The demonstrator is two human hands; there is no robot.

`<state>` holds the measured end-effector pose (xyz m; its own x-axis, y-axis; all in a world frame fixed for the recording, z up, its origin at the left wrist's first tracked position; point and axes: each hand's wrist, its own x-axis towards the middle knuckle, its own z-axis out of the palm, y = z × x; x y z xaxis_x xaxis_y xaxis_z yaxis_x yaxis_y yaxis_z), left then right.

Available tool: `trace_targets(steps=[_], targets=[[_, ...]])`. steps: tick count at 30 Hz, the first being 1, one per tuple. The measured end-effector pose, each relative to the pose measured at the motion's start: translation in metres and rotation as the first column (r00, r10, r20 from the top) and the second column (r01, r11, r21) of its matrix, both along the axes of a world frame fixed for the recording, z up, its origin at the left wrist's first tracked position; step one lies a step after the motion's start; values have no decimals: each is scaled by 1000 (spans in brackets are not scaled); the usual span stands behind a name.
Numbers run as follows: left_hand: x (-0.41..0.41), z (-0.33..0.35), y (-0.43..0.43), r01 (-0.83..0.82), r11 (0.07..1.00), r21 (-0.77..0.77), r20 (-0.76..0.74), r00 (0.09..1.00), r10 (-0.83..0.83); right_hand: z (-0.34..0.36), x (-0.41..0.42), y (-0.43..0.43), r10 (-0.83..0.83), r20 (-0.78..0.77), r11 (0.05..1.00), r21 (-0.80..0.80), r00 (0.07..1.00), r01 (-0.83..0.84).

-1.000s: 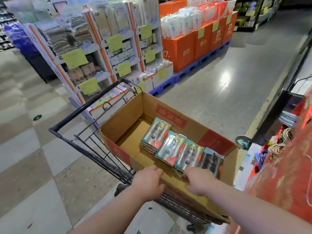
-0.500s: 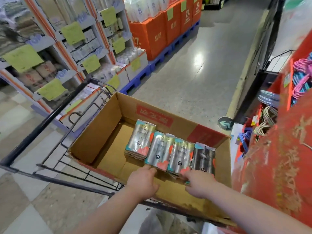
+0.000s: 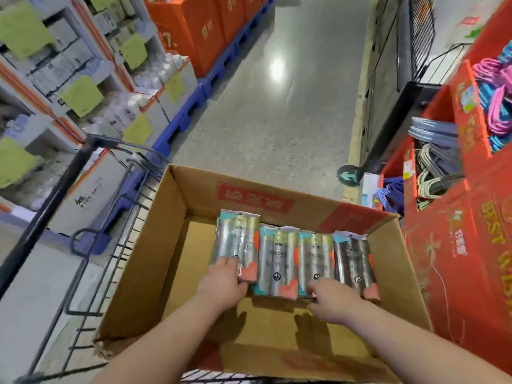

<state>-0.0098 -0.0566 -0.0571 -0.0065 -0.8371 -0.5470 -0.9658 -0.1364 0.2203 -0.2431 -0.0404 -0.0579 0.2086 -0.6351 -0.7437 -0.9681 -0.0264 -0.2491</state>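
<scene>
An open cardboard box (image 3: pixel 155 261) sits in a black wire shopping cart (image 3: pixel 91 275). Inside it lie several stacks of silver-grey roll packs with teal and coral corners, side by side. My left hand (image 3: pixel 223 282) grips the near end of the leftmost pack stack (image 3: pixel 238 239), fingers on top. My right hand (image 3: pixel 332 299) holds the near edge of the stacks at the right, around the third pack (image 3: pixel 314 253) and the dark rightmost pack (image 3: pixel 353 259); its fingertips are hidden under the packs. The second pack (image 3: pixel 277 256) lies between the hands.
Shelves with white goods and green price cards (image 3: pixel 80 95) line the left, on blue pallets (image 3: pixel 191 106). Orange cartons (image 3: pixel 194 29) stand farther back. A red display bin (image 3: pixel 457 245) with coloured hangers (image 3: pixel 496 106) is close on the right. Grey aisle floor (image 3: pixel 277 112) runs ahead.
Both hands have moved from the box's near wall forward into the box and onto the near ends of the pack stacks. The view has shifted down and closer.
</scene>
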Motion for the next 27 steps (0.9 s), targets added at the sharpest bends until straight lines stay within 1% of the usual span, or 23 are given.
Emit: trace_targets(steps=[5, 7, 10, 12, 15, 18, 20, 23, 27], targets=[[16, -20, -39, -236, 971, 22, -111, 965, 237, -14, 13, -5, -62, -6, 997, 44, 998, 62], [19, -31, -54, -356, 934, 18, -165, 921, 354, -19, 13, -5, -87, 1, 995, 55, 996, 86], [20, -46, -71, -517, 855, 42, -234, 827, 511, -24, 11, -7, -117, 0, 991, 72, 993, 117], [20, -54, -78, -568, 820, 68, -221, 793, 567, -28, 9, -7, -138, -18, 987, 81, 990, 139], [20, -63, -85, -604, 794, 62, -172, 777, 605, -33, 11, -9, -169, -28, 979, 110, 985, 171], [23, -66, -85, -634, 767, 98, -196, 744, 639, -39, 17, -12, -198, -15, 970, 140, 980, 198], [27, -64, -82, -671, 725, 155, -271, 677, 685, -43, 21, -16, -229, 5, 963, 144, 973, 226], [29, -56, -73, -738, 635, 226, -377, 535, 756, -50, 28, -24, -314, 49, 944, 126, 948, 306], [39, -55, -60, -828, 485, 283, -397, 359, 845, -58, 35, -36, -446, 101, 893, 110, 889, 436]])
